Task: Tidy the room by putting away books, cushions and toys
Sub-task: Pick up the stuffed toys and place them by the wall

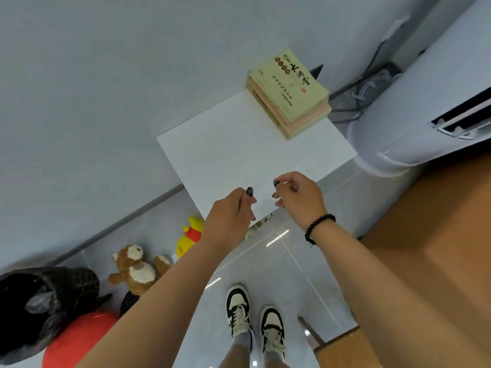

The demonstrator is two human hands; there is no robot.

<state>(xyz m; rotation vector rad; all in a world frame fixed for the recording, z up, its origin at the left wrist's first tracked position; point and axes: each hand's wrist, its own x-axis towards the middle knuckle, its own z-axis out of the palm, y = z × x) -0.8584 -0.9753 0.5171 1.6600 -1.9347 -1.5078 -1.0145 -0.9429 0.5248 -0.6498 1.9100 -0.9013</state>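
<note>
A stack of books (292,88) with a pale green cover on top lies at the far right corner of a white tabletop (239,150). My left hand (228,219) and my right hand (300,200) hover side by side over the table's near edge, fingers loosely curled, holding nothing. On the floor to the left, by the wall, lie a yellow bear toy (190,235) and a brown and white teddy bear (135,269). Another book (261,221) shows on the floor under the table edge, mostly hidden behind my left hand.
A red ball (79,338) and a black mesh bin (45,301) sit at the lower left. A white standing air conditioner (425,102) with cables behind it fills the right. Brown wooden furniture (425,235) is at my right side. My feet stand on grey tiles.
</note>
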